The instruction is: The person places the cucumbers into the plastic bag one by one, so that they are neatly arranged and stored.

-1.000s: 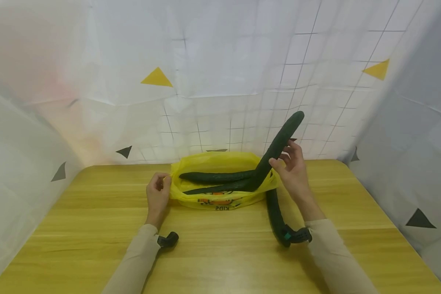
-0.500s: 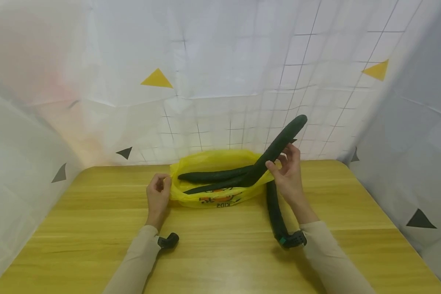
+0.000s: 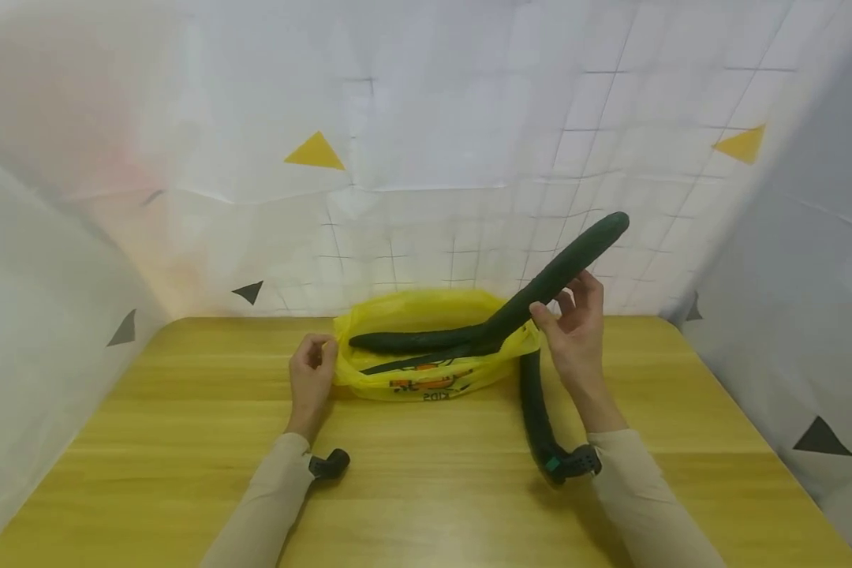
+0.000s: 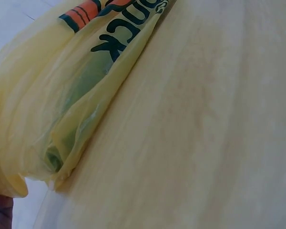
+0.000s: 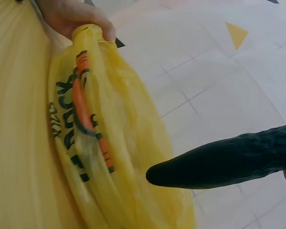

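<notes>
My right hand (image 3: 578, 335) grips a long dark green cucumber (image 3: 564, 272) between thumb and fingers. This cucumber slants, its upper end rising to the right and its lower end at the right side of the yellow plastic bag's (image 3: 426, 304) mouth. With thumb and fingers, my left hand (image 3: 308, 379) pinches the bag's left rim. Inside the spread mouth lies another cucumber (image 3: 405, 342), with a dark green strip below it that is partly hidden by the front wall. In the right wrist view, the held cucumber's (image 5: 219, 162) tapered end is beside the bag's printed wall (image 5: 128, 109).
One more cucumber (image 3: 534, 406) lies on the wooden table (image 3: 426, 473), right of the bag, its near end partly covered by the right wrist camera (image 3: 578, 461). White sheets (image 3: 440, 118) with triangles and grid lines stand behind and at both sides.
The held cucumber has shifted slightly right and tipped to a flatter slant, along with my right hand. My left hand keeps its hold on the bag. The head view has shifted a little.
</notes>
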### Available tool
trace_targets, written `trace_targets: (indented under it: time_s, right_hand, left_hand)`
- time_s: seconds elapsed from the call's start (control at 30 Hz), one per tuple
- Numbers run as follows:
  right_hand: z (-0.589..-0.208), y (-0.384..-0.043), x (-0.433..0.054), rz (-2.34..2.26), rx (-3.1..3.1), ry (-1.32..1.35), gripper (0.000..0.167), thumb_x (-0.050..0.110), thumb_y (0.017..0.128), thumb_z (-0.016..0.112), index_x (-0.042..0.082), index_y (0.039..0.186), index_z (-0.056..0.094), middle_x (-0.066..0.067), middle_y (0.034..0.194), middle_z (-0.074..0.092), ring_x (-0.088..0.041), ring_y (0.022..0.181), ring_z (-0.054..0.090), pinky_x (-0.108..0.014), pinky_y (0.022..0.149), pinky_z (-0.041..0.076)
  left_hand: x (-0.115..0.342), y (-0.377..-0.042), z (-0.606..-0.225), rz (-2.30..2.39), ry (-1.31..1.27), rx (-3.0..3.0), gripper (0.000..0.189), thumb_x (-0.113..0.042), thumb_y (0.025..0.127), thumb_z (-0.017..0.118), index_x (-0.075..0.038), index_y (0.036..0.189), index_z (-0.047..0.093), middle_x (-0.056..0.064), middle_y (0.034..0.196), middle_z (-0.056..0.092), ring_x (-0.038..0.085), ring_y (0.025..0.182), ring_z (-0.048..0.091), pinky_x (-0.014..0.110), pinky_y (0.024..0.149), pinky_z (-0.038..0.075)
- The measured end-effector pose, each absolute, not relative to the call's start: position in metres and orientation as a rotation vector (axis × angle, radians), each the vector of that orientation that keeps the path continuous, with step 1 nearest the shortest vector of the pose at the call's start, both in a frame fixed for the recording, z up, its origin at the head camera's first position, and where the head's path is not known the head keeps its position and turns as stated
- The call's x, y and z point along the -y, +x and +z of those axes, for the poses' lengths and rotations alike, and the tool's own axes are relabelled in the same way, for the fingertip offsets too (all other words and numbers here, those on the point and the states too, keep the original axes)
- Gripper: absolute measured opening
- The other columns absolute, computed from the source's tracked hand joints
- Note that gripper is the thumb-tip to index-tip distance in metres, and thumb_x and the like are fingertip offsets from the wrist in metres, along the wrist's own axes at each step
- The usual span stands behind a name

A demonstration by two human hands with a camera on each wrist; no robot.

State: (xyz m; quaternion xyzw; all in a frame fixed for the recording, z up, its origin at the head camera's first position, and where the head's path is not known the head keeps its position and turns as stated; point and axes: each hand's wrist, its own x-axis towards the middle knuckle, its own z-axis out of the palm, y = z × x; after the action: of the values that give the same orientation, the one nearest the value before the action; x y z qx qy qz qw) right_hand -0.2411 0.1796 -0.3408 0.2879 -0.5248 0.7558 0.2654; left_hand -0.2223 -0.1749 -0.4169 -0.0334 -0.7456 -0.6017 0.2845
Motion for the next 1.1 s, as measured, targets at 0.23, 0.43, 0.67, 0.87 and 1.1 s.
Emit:
trace_targets:
  time_s: [0.23, 0.43, 0.67, 0.87, 1.1]
  right_hand:
    - [-0.332, -0.253, -0.169, 1.983, 1.473, 0.863, 0.071, -0.027, 0.079, 0.052, 0.004, 0.137, 0.028, -0.01, 0.125, 0.045, -0.023, 0.105, 0.05, -0.026, 0.087, 0.052]
    - [-0.332, -0.268, -0.155, 1.878, 1.661, 0.952, 0.071, -0.022, 0.08, 0.056, 0.008, 0.138, 0.027, -0.006, 0.127, 0.043, -0.022, 0.106, 0.05, -0.028, 0.09, 0.051]
    - [-0.341, -0.28, -0.145, 1.73, 1.864, 1.013, 0.071, -0.018, 0.081, 0.059, 0.007, 0.139, 0.026, 0.0, 0.129, 0.04, -0.018, 0.113, 0.05, -0.03, 0.095, 0.049]
    - [-0.344, -0.282, -0.137, 1.564, 2.119, 0.963, 0.067, -0.009, 0.084, 0.061, 0.008, 0.139, 0.025, -0.007, 0.136, 0.036, -0.023, 0.123, 0.045, -0.047, 0.101, 0.042]
    - [-0.354, -0.289, -0.131, 1.248, 2.203, 1.09, 0.063, -0.001, 0.085, 0.063, 0.011, 0.138, 0.031, -0.012, 0.134, 0.043, -0.029, 0.122, 0.047, -0.049, 0.096, 0.046]
  left_hand:
    - [0.174, -0.224, -0.416, -1.591, -0.093, 1.999, 0.017, -0.012, 0.092, 0.059, 0.004, 0.095, 0.063, 0.007, 0.077, 0.058, 0.007, 0.062, 0.045, 0.019, 0.057, 0.038]
    - [0.175, -0.226, -0.416, -1.591, -0.097, 1.983, 0.015, -0.011, 0.092, 0.059, 0.003, 0.093, 0.063, 0.007, 0.078, 0.059, 0.006, 0.063, 0.044, 0.019, 0.059, 0.037]
    - [0.176, -0.225, -0.417, -1.577, -0.089, 2.004, 0.016, -0.011, 0.093, 0.059, 0.004, 0.094, 0.063, 0.006, 0.074, 0.054, 0.008, 0.062, 0.043, 0.019, 0.058, 0.036]
    - [0.175, -0.225, -0.417, -1.569, -0.1, 2.0, 0.017, -0.012, 0.093, 0.058, 0.004, 0.095, 0.063, 0.009, 0.075, 0.056, 0.013, 0.062, 0.043, 0.021, 0.058, 0.037]
    - [0.175, -0.223, -0.417, -1.577, -0.085, 2.012, 0.017, -0.014, 0.093, 0.058, 0.002, 0.097, 0.063, 0.012, 0.08, 0.06, 0.011, 0.063, 0.045, 0.019, 0.058, 0.037]
